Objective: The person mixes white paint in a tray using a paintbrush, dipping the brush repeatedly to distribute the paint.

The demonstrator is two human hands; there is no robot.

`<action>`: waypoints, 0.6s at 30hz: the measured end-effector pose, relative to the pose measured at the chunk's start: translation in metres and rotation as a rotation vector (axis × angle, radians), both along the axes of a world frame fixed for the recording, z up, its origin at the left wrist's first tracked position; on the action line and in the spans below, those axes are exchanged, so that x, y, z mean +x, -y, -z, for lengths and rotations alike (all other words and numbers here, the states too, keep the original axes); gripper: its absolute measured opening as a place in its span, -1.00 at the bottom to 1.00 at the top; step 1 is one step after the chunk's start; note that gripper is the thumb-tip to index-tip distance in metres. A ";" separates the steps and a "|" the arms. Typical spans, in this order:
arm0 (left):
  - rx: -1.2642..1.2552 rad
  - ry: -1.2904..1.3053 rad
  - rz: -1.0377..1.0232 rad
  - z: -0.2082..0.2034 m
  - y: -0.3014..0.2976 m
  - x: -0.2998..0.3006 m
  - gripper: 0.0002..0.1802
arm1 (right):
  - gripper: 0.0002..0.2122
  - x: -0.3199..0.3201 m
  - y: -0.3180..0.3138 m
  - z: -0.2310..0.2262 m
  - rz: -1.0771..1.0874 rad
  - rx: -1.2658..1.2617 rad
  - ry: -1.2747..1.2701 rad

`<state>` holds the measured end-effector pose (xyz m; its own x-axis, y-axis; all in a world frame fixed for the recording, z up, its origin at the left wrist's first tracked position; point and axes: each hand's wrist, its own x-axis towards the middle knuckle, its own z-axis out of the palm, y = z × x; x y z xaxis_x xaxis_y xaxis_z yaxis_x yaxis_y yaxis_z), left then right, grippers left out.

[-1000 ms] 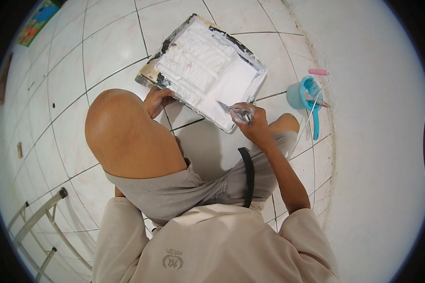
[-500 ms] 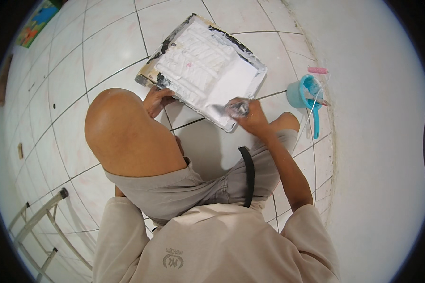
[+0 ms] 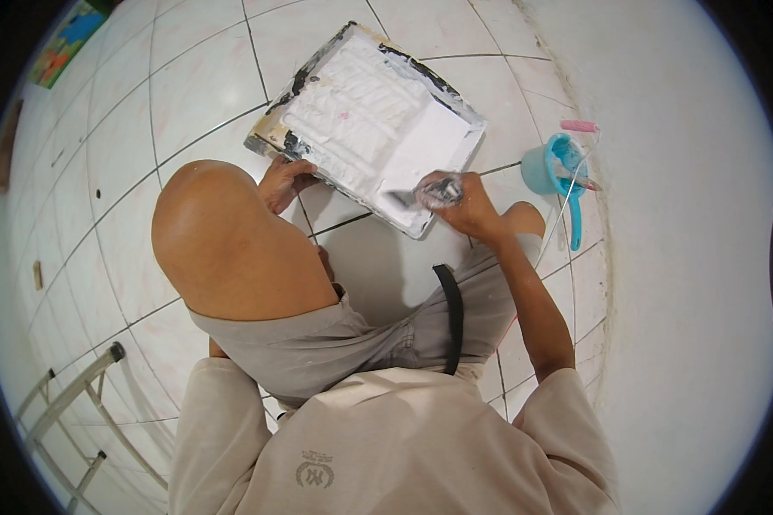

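A paint tray lies tilted across the tiles in front of me, its ribbed slope and well coated in white paint, its rim smeared with black and tan. My left hand grips the tray's near-left edge, fingers curled at the rim. Over the near end of the well, my right hand is closed round a paintbrush with a grey, paint-smeared grip. The brush's tip points left into the tray; motion blur and shadow make contact with the paint hard to judge.
Right of the tray, a light-blue dipper holds a brush, and a pink mini roller with a thin wire handle leans across it. A white wall rises on the right. A metal ladder frame stands at lower left.
My right hand and the brush have shifted slightly to the right and a little farther from me. My left hand stays on the tray's edge.
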<state>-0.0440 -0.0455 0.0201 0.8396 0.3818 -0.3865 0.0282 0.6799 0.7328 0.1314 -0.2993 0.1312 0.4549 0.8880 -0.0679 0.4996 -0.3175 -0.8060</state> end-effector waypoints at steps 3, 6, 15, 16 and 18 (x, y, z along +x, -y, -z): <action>-0.005 0.002 0.003 -0.002 0.002 -0.001 -0.34 | -0.87 0.001 0.005 -0.003 -0.131 -0.063 0.065; -0.003 -0.018 -0.016 -0.003 0.003 0.001 -0.36 | -0.86 0.014 0.009 -0.005 0.070 -0.001 0.018; -0.013 -0.034 -0.046 -0.002 0.004 0.002 -0.38 | -0.86 0.019 0.015 0.004 0.060 0.041 -0.005; -0.010 -0.038 -0.049 0.000 0.003 0.002 -0.38 | -0.86 0.023 0.014 0.003 0.060 0.042 -0.006; -0.005 -0.031 -0.041 0.002 0.002 0.001 -0.38 | -0.86 0.029 0.012 0.001 0.157 -0.016 0.076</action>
<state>-0.0426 -0.0473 0.0181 0.8109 0.4135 -0.4140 0.0233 0.6842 0.7289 0.1605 -0.3118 0.1301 0.5926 0.8044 -0.0416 0.5017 -0.4091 -0.7622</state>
